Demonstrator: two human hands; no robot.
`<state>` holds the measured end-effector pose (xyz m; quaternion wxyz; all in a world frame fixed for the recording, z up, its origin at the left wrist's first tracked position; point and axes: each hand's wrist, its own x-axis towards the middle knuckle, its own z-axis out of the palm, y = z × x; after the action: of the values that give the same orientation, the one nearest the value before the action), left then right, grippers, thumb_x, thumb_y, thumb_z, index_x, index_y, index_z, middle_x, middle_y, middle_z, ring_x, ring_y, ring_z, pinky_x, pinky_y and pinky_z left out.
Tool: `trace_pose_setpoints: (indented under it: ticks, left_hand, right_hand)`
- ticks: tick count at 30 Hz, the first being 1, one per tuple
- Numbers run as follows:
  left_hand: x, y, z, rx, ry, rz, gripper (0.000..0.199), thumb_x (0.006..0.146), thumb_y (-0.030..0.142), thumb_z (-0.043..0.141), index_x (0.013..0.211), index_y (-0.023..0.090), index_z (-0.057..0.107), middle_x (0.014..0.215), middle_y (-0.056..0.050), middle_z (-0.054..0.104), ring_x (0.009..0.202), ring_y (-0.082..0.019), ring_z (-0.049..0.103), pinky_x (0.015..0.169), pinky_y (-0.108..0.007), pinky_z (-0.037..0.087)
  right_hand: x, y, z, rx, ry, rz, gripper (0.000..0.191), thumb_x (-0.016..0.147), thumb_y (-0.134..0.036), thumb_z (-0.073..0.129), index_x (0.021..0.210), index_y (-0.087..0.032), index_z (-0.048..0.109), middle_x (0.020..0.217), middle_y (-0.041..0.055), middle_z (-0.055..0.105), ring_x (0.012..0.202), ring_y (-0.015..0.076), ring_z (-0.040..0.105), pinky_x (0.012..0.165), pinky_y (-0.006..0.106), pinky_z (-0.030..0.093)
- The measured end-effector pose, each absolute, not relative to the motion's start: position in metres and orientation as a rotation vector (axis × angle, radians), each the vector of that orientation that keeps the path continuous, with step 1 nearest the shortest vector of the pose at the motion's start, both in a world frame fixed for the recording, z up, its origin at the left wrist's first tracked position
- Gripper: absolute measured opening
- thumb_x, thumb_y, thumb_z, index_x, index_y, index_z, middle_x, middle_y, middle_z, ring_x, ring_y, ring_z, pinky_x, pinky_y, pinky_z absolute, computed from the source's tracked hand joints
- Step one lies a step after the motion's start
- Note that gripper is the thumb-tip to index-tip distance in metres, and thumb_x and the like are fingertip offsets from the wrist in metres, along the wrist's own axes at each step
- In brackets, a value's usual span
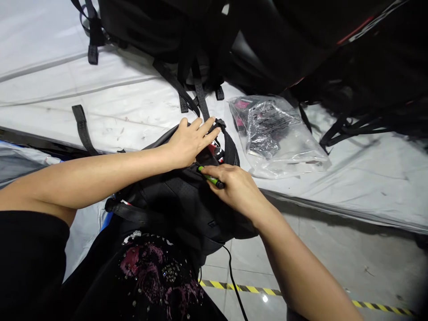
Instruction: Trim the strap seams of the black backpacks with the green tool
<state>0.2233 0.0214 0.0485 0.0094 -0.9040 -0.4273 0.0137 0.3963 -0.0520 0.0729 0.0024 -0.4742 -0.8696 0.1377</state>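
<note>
A black backpack (187, 205) lies across the table edge and against my body. My left hand (190, 140) rests on its upper part, fingers spread over the fabric near a strap and a red and white patch (218, 152). Close below it, my right hand (234, 185) is closed around a slim green pen-shaped tool (211, 178) with a black end. The tool points up and left toward the backpack fabric under my left hand. Its tip is too small to make out. A black cord (234, 276) hangs down beneath the backpack.
A clear plastic bag (277, 138) with dark and pink contents lies on the white-covered table (127, 107) to the right. Large black bags (284, 40) with hanging straps stand along the back. Yellow and black tape (244, 288) marks the tiled floor below.
</note>
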Motion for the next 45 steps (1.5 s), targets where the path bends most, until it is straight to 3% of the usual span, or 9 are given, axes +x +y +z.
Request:
trace_pose_setpoints:
  ticks: [15, 20, 33, 38, 42, 45]
  left_hand:
    - [0.222, 0.02, 0.046, -2.804, -1.325, -0.014, 0.099, 0.077, 0.037, 0.073, 0.157, 0.025, 0.014, 0.164, -0.011, 0.013, 0.139, -0.036, 0.028, 0.109, -0.048, 0.028]
    - [0.222, 0.019, 0.046, -2.809, -1.327, -0.021, 0.095, 0.08, 0.035, 0.07, 0.156, 0.023, 0.015, 0.164, -0.012, 0.013, 0.139, -0.035, 0.028, 0.109, -0.047, 0.029]
    - [0.222, 0.019, 0.048, -2.846, -1.35, 0.005, 0.101, 0.078, 0.036, 0.072, 0.157, 0.027, 0.011, 0.165, -0.011, 0.009, 0.141, -0.037, 0.025, 0.111, -0.05, 0.026]
    - [0.214, 0.026, 0.056, -2.928, -1.262, 0.111, 0.114, 0.071, 0.036, 0.079, 0.158, 0.026, 0.005, 0.166, -0.012, 0.002, 0.144, -0.04, 0.019, 0.113, -0.052, 0.026]
    - [0.197, 0.03, 0.064, -2.95, -1.303, 0.356, 0.135, 0.06, 0.035, 0.086, 0.157, 0.03, -0.009, 0.165, -0.012, -0.013, 0.147, -0.046, 0.007, 0.109, -0.056, 0.033]
    - [0.188, 0.028, 0.063, -2.908, -1.371, 0.345, 0.143, 0.059, 0.035, 0.088, 0.154, 0.03, -0.018, 0.164, -0.013, -0.019, 0.147, -0.046, 0.006, 0.105, -0.057, 0.038]
  right_hand:
    - [0.386, -0.053, 0.08, -1.688, -2.744, 0.345, 0.023, 0.087, -0.021, 0.064, 0.108, -0.022, 0.074, 0.092, 0.0067, 0.076, 0.081, 0.0246, 0.071, 0.073, 0.035, 0.051]
    - [0.381, -0.056, 0.076, -1.696, -2.637, 0.351, 0.026, 0.089, -0.023, 0.063, 0.113, -0.022, 0.073, 0.098, 0.0058, 0.077, 0.089, 0.0239, 0.071, 0.083, 0.035, 0.051]
    - [0.378, -0.06, 0.071, -1.738, -2.57, 0.295, 0.026, 0.086, -0.023, 0.063, 0.11, -0.024, 0.074, 0.097, 0.0066, 0.077, 0.089, 0.0245, 0.071, 0.082, 0.036, 0.052]
    - [0.381, -0.068, 0.07, -1.836, -2.522, 0.207, 0.021, 0.086, -0.025, 0.064, 0.103, -0.024, 0.076, 0.093, 0.0071, 0.077, 0.082, 0.026, 0.071, 0.077, 0.037, 0.052]
    - [0.384, -0.075, 0.055, -1.73, -2.311, 0.338, 0.023, 0.086, -0.022, 0.064, 0.106, -0.023, 0.075, 0.1, 0.0047, 0.077, 0.088, 0.0235, 0.072, 0.085, 0.037, 0.052]
    - [0.377, -0.074, 0.039, -1.624, -2.206, 0.431, 0.023, 0.087, -0.022, 0.064, 0.106, -0.022, 0.075, 0.102, 0.0043, 0.077, 0.091, 0.0218, 0.071, 0.089, 0.037, 0.052]
